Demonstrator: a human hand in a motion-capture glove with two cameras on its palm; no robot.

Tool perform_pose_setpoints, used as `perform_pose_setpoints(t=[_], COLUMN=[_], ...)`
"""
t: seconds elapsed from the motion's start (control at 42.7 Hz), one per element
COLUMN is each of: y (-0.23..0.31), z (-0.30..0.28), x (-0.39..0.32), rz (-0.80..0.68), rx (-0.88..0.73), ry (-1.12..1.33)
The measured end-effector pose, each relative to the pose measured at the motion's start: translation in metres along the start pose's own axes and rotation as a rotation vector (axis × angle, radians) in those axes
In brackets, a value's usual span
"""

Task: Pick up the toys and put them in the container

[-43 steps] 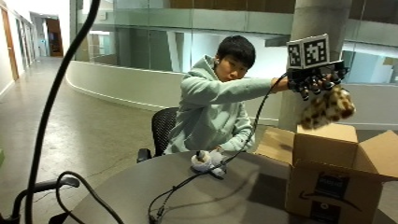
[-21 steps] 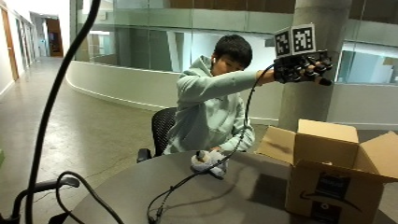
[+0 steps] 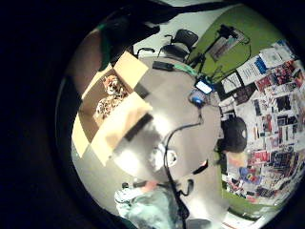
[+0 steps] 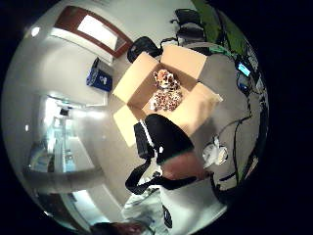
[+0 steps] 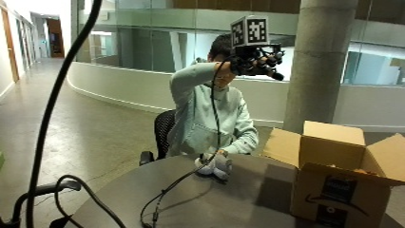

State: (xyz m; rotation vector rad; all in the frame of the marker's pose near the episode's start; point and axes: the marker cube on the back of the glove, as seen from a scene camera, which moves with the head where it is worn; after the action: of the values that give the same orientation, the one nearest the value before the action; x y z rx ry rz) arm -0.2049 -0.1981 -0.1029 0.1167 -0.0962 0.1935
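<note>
The table (image 5: 240, 199) filled the lower part of the outside view, and you sat behind it at centre frame. The box (image 5: 338, 183) stood open at the lower right, its flaps spread, with its inside hidden from that camera.

Both palm views looked down into the box from above. One toy, a spotted plush (image 4: 166, 93), lay on the box floor, upper centre in the thumb-side view. That made one toy in the container.

A second toy, a white plush (image 5: 214, 166), sat on the table at centre frame, well apart from the box. Your bare left hand rested against it, so it was not yet placed. No other toys showed in any view.

Your right hand (image 5: 256, 61) was raised high at upper centre, level with your head and well left of the box. It held nothing. The fingers looked loosely spread, though they were partly hidden by the rig on the glove.

Judgement: the task was about half done as far as the views showed. What was left was for you to bring the right hand down to the white plush, grasp it and carry it across to the box.
</note>
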Motion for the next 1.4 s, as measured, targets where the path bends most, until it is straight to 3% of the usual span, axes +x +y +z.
perform_pose_setpoints(t=[0.211, 0.445, 0.749, 0.959, 1.404], y=[0.053, 0.081, 0.125, 0.157, 0.142], z=[0.012, 0.071, 0.198, 0.283, 0.314], x=[0.071, 0.135, 0.132, 0.117, 0.116], rz=[-0.039, -0.213, -0.322, -0.306, -0.425], rx=[-0.047, -0.103, -0.215, -0.309, 0.046], ry=[0.137, 0.063, -0.005, 0.102, 0.098])
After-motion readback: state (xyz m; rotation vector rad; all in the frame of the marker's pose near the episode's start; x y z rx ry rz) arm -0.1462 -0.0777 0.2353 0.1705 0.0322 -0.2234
